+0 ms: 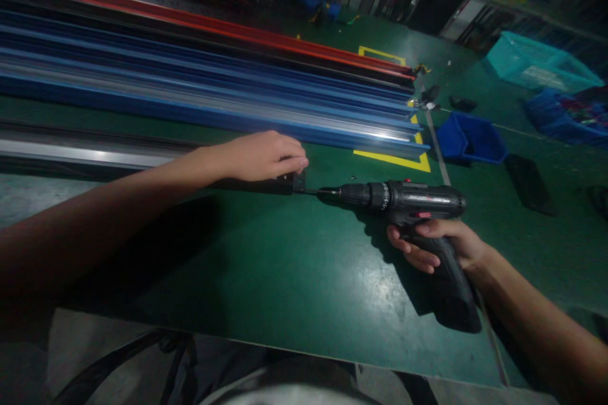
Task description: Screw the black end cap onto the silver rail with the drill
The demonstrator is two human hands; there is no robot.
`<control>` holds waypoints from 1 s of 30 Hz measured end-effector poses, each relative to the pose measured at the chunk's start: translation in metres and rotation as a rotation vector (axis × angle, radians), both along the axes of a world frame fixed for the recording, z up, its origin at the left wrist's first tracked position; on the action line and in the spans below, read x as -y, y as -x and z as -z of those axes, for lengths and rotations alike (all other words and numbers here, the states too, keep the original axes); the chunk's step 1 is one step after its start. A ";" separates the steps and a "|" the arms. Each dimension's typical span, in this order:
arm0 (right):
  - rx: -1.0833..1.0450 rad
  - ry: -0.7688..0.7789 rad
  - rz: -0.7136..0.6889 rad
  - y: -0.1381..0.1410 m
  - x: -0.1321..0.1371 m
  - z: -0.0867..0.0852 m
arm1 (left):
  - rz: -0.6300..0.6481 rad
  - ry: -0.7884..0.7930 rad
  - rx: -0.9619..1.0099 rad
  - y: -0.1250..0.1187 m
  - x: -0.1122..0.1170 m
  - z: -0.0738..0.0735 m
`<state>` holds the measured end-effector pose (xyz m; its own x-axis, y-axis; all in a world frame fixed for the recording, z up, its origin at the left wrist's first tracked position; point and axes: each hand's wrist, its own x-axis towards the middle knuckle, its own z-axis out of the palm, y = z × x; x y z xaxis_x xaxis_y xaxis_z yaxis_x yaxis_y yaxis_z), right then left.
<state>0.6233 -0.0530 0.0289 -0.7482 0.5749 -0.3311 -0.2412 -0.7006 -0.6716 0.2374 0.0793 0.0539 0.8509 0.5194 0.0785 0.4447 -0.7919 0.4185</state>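
My right hand (pixel 432 243) is wrapped around the grip of a black cordless drill (pixel 422 199), which points left. Its long bit reaches the end of a black and silver metal profile (pixel 123 155) lying along the table. At that same end my left hand (pixel 270 157) is closed over the profile, fingers curled on its top near a dark end piece (pixel 298 181). Whether the bit sits in a screw there is too small to tell. A small screw-like piece (pixel 353 176) lies just beyond the drill's chuck.
Several blue profiles (pixel 285 117) and a red one (pixel 237 25) lie side by side behind, their ends near yellow tape (pixel 403 161). On the green table (pixel 304 272), a blue bin (pixel 468 139) and a dark flat object (pixel 529 183) stand right. Teal basket (pixel 536 63) farther back.
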 end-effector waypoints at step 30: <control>0.006 0.002 0.007 0.000 0.000 0.000 | -0.009 -0.005 -0.001 0.000 0.001 0.000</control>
